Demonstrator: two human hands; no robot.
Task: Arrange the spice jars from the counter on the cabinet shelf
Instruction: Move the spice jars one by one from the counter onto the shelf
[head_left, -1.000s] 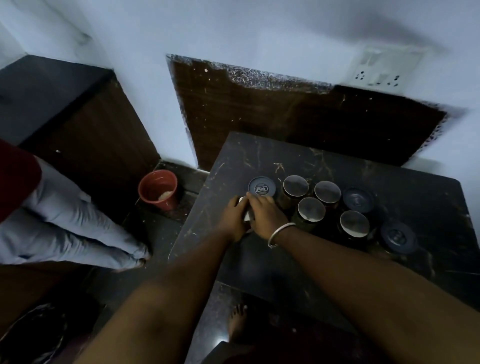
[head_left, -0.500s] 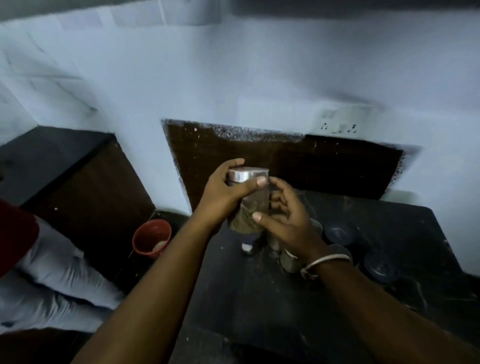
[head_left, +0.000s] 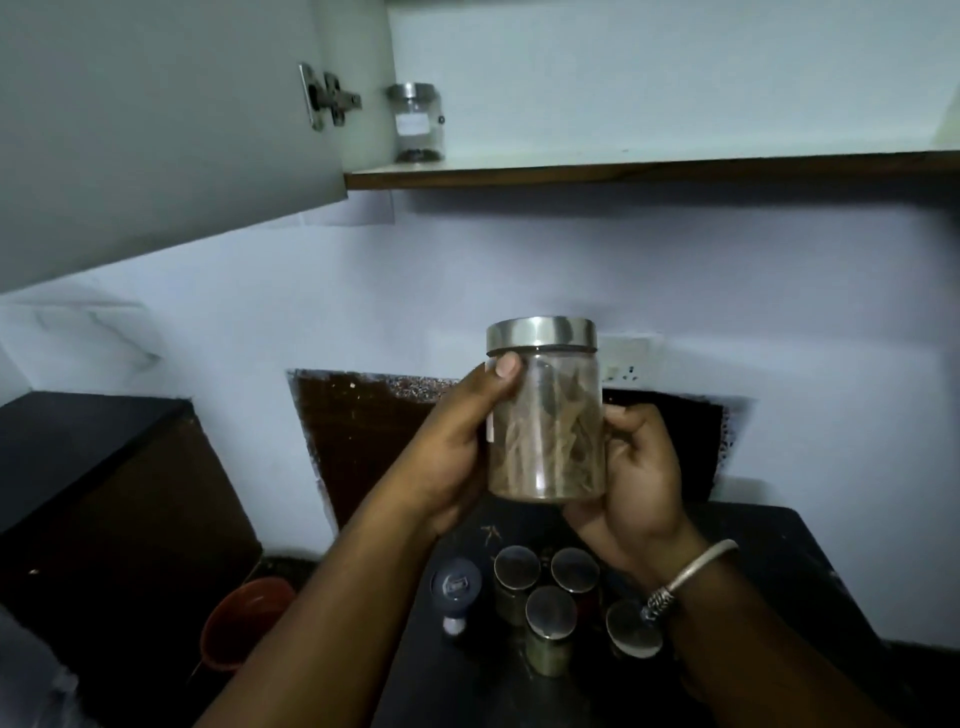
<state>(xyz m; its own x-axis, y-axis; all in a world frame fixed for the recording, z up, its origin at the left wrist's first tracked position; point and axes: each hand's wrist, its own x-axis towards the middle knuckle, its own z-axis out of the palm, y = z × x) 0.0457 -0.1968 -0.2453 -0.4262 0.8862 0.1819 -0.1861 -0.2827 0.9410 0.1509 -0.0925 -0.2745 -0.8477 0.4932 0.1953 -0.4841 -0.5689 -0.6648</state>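
The jar (head_left: 545, 415) is being held higher than a moment ago, in the air under the cabinet shelf (head_left: 623, 169). The left hand (head_left: 452, 447) is wrapping its side, and the right hand (head_left: 634, 478) is now cupping its bottom. Another jar (head_left: 418, 124) is standing on the shelf. More jars (head_left: 550, 618) are standing on the dark counter (head_left: 779, 571) by the white wall (head_left: 779, 312).

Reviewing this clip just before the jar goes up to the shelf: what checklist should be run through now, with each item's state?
1. Grip: left hand and right hand both hold the held jar upright: ok.
2. Lid seated on it: ok; tightness cannot tell.
3. Cabinet door swung open: ok.
4. Shelf has bare room right of the shelf jar: ok.
5. Counter jars all moved: not ok, several stand below.
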